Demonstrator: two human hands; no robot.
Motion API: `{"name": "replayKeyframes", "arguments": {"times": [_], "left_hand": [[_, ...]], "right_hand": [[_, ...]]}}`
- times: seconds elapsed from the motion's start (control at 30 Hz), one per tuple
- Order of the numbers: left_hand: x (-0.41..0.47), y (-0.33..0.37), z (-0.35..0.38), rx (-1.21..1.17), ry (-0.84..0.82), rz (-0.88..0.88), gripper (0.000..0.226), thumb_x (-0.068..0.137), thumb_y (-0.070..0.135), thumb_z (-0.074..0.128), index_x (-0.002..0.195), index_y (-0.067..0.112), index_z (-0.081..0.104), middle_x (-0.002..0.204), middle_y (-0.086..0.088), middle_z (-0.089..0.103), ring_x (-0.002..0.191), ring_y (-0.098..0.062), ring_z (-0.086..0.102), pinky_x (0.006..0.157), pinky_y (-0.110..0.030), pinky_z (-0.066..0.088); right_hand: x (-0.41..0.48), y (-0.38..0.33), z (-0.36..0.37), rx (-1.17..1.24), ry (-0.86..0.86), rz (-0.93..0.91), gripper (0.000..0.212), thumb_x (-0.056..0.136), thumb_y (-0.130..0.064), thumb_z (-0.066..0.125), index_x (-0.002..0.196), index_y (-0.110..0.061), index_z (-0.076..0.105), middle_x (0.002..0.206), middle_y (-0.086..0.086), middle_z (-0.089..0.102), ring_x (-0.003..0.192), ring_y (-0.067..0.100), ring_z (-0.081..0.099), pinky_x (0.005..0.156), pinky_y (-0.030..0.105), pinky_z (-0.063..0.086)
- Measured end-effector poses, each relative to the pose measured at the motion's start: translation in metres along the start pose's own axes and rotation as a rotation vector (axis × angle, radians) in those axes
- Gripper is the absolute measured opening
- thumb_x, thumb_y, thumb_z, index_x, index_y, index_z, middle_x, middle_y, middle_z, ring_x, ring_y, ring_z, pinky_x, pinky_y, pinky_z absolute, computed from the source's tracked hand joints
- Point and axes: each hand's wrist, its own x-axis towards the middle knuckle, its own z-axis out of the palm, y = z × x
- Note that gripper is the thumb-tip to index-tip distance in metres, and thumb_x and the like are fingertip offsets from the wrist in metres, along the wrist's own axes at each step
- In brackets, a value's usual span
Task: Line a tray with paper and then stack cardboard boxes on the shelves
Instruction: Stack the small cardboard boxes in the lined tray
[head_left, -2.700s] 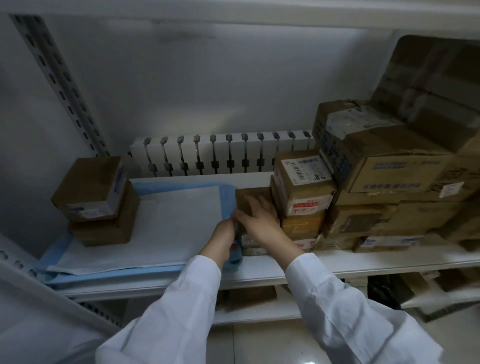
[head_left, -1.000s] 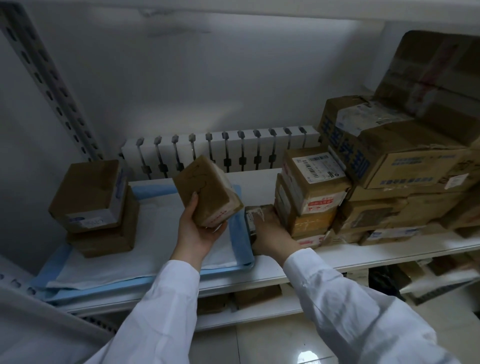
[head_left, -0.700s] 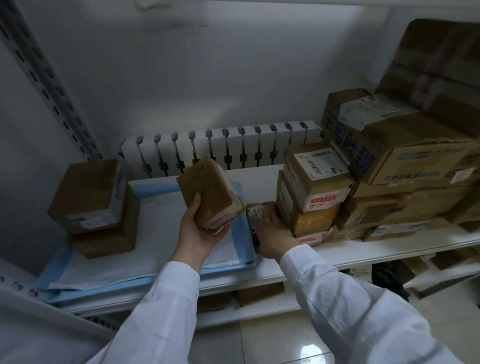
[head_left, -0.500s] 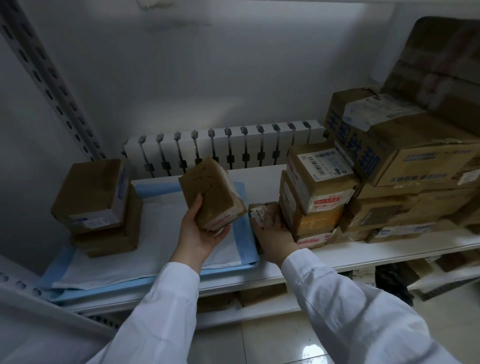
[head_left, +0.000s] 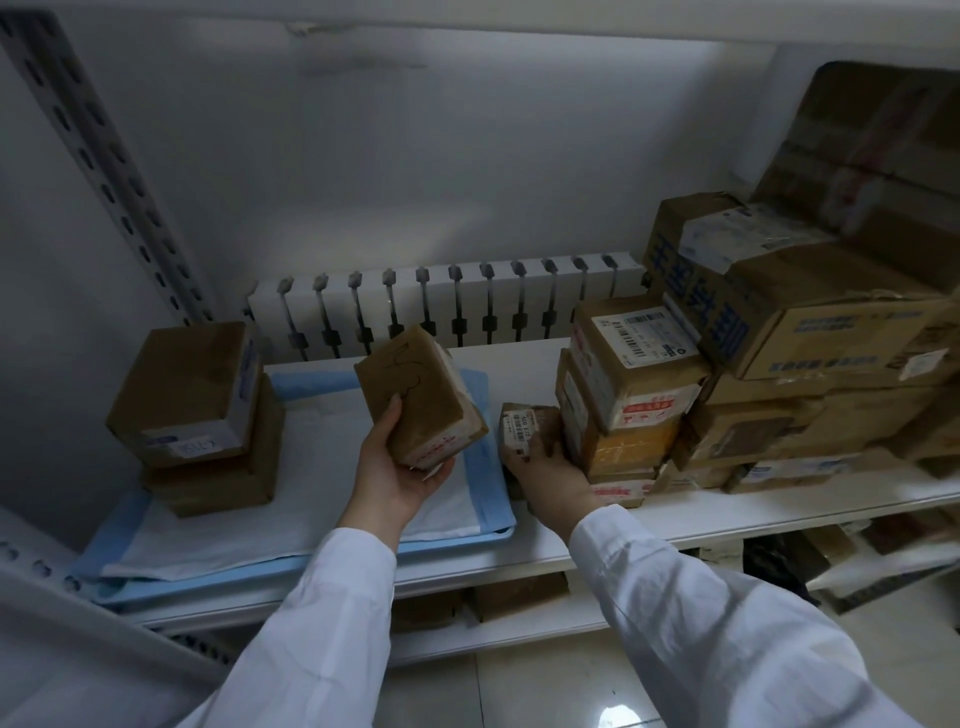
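My left hand (head_left: 400, 473) cups a box (head_left: 421, 395) from beneath, fingers curled round it, tilted above the tray (head_left: 457, 543). My right hand (head_left: 550, 473) grips a small box (head_left: 524, 426) on the shelf (head_left: 727, 514), between tray and pile (head_left: 628, 384). I'd level the box, then set it flat on the paper (head_left: 311, 457) beside the two stacked boxes (head_left: 192, 415), the tray's only load.

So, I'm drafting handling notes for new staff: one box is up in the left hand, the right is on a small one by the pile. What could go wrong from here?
The left hand holds the tilted box by its lower end only; it could slip onto the lined tray. The right hand grips the small labelled box, which sits right beside the uneven stack; pulling it out might knock that stack.
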Motion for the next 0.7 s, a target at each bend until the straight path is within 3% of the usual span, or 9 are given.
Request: {"name": "replayKeyframes", "arguments": {"times": [0.1,0.23,0.33,0.43,0.5,0.57,0.7], "left_hand": [[-0.003,0.000,0.000,0.001,-0.006,-0.001,0.030,0.087,0.043,0.056,0.110,0.024,0.060,0.109,-0.010,0.064,0.107,-0.031,0.056,0.088,-0.043,0.046],[-0.005,0.003,0.000,0.011,-0.011,0.008,0.032,0.086,0.043,0.057,0.113,0.024,0.059,0.110,-0.010,0.064,0.108,-0.031,0.056,0.089,-0.043,0.046],[-0.007,0.005,-0.002,0.015,-0.014,0.010,0.035,0.085,0.044,0.058,0.115,0.025,0.058,0.112,-0.010,0.064,0.109,-0.031,0.056,0.089,-0.043,0.047],[-0.008,0.008,-0.004,0.019,-0.003,0.008,0.044,0.083,0.044,0.060,0.123,0.025,0.056,0.114,-0.010,0.063,0.111,-0.031,0.055,0.086,-0.042,0.048],[-0.008,0.008,-0.006,0.022,0.004,0.012,0.045,0.083,0.044,0.060,0.123,0.025,0.055,0.114,-0.010,0.063,0.113,-0.031,0.054,0.088,-0.042,0.047],[-0.010,0.009,-0.008,0.021,0.011,0.014,0.043,0.083,0.044,0.060,0.122,0.024,0.056,0.116,-0.010,0.062,0.115,-0.032,0.053,0.091,-0.043,0.046],[-0.011,0.009,-0.010,0.015,0.015,0.013,0.042,0.084,0.044,0.059,0.121,0.025,0.055,0.119,-0.011,0.061,0.116,-0.032,0.052,0.092,-0.044,0.045]], "right_hand": [[-0.001,0.001,0.002,0.041,0.025,0.003,0.060,0.098,-0.018,0.039,0.151,-0.030,0.012,0.158,0.017,-0.007,0.142,0.043,0.014,0.112,0.047,0.028],[-0.005,0.003,0.005,0.004,0.059,-0.013,0.056,0.095,-0.022,0.047,0.144,-0.033,0.024,0.159,0.014,-0.002,0.140,0.046,0.019,0.107,0.047,0.036],[-0.009,-0.002,0.007,-0.041,0.075,-0.011,0.058,0.093,-0.035,0.048,0.144,-0.031,0.020,0.154,0.016,0.013,0.136,0.045,0.025,0.105,0.047,0.036],[-0.012,-0.005,0.006,-0.124,0.169,-0.003,0.060,0.091,-0.033,0.051,0.143,-0.022,0.022,0.143,0.017,0.033,0.124,0.036,0.040,0.102,0.042,0.037],[-0.011,-0.005,0.007,-0.151,0.195,0.002,0.064,0.089,-0.034,0.052,0.143,-0.018,0.022,0.142,0.017,0.034,0.124,0.034,0.042,0.103,0.041,0.036],[-0.007,-0.003,0.011,-0.128,0.179,0.026,0.071,0.089,-0.037,0.052,0.146,-0.015,0.017,0.147,0.019,0.026,0.130,0.035,0.035,0.107,0.042,0.033],[-0.001,0.001,0.024,-0.050,0.059,0.065,0.082,0.094,-0.040,0.045,0.151,-0.017,-0.008,0.156,0.020,-0.015,0.145,0.039,-0.003,0.118,0.048,0.013]]}}
